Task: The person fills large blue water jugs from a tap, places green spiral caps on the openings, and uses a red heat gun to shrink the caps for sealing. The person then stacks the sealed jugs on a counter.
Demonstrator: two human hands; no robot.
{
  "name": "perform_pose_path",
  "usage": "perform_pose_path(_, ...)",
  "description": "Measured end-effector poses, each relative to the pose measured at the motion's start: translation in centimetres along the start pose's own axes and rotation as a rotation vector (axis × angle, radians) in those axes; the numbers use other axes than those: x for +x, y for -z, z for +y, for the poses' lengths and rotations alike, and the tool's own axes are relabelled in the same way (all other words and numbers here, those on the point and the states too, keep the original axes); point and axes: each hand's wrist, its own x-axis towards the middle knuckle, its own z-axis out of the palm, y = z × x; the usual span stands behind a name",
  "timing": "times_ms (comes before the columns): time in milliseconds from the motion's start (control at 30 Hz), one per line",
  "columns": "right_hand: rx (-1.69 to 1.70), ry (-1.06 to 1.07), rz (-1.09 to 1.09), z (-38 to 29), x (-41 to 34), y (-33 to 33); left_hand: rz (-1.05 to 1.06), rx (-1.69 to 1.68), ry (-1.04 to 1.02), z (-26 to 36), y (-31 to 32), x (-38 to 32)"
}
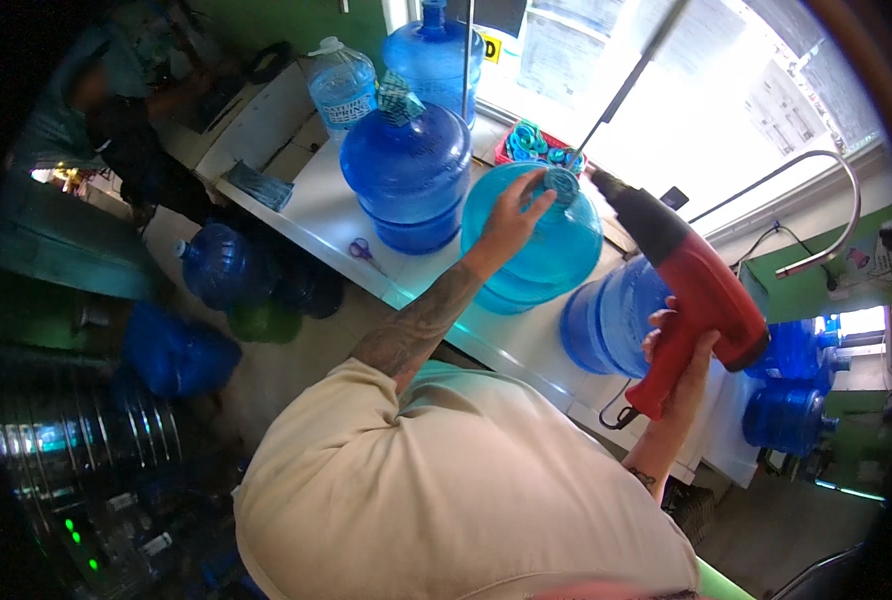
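Observation:
A large turquoise water jug stands on the white counter before me, its capped neck wrapped in clear patterned film. The thumb and fingers of my left hand rest against the near left side of that neck, gripping it lightly. In my right hand is a red heat gun, held by its handle. Its dark nozzle points at the jug's neck, a small distance to the right of it. To the left stands a blue jug with a loose patterned film sleeve over its neck.
Behind the jug, a red basket holds coloured caps. Scissors lie near the counter's edge. Another blue jug lies close on the right, below the heat gun. A curved metal tube juts out at right. A person is at far left.

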Motion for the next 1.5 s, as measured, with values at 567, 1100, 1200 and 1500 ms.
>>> perform_pose_path(567, -0.300, 0.028, -0.220, 4.6, 9.1, -21.5, 0.071, 0.588, -0.415, 0.4, 23.2, 11.8)
perform_pose_path(1100, -0.349, 0.007, -0.277, 5.4, 9.1, -21.7, 0.334, 0.616, -0.322, 0.5, 21.4, 10.9)
perform_pose_path(1200, -0.360, 0.002, -0.273, 5.6, 9.1, -21.7, 0.371, 0.685, -0.376, 0.4, 21.9, 10.4)
perform_pose_path(1500, -0.299, -0.021, -0.316, 8.3, 9.9, -20.5, 0.325, 0.863, -0.503, 0.5, 21.2, 9.1)
